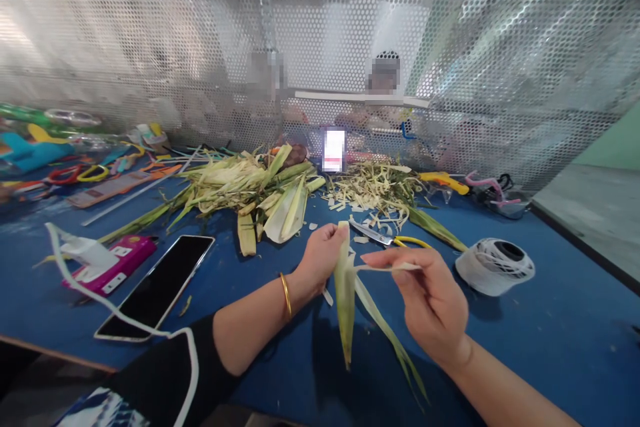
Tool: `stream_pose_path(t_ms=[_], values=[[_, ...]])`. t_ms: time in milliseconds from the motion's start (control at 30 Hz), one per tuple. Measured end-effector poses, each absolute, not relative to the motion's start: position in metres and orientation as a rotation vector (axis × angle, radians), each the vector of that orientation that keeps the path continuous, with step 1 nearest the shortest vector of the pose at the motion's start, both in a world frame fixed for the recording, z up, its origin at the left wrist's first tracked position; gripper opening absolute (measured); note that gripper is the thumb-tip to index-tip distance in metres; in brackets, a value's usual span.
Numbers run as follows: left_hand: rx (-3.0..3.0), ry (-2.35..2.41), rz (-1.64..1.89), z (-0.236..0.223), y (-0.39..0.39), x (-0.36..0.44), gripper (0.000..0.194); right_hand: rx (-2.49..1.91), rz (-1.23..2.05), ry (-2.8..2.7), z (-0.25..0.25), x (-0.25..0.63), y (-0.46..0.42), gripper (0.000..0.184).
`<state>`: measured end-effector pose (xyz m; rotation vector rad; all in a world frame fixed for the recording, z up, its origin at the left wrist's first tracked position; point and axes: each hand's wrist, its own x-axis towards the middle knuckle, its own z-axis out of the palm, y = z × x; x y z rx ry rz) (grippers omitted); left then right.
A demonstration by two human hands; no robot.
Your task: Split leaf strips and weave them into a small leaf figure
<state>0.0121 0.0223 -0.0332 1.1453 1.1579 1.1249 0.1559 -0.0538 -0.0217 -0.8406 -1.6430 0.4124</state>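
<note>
Near the middle, my left hand [325,253] pinches the upper end of a pale green corn husk [345,293], whose pointed tip hangs downward. My right hand [433,303] has thumb and fingers closed on a thin whitish strip [373,268] that runs left to the husk; whether it is husk or tape I cannot tell. Between the hands, a long narrow green leaf strip [385,327] slants down to the right. Just beyond lie scissors with yellow handles [407,241], blades pointing left. A spool of white string [495,267] stands right of my right hand.
A heap of corn husks [235,180] and a pile of husk scraps [380,187] lie behind. At left are a black-screened phone [157,287], a magenta power strip [120,263] and a white cable [190,360]. A perforated metal screen [200,47] closes the back, people behind it.
</note>
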Motion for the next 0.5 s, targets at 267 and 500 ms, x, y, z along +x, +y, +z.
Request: stream_pose_path(t_ms=[267,500], values=[[1.010,1.217,1.219,-0.040,0.045,0.004,0.032,-0.549,0.624,-1.567,-0.001,0.159,-0.083,0.017],[0.951,1.280,1.276,-0.043,0.058,-0.004,0.033,-0.784,0.504,-1.318,0.024,0.166,-0.107,0.014]])
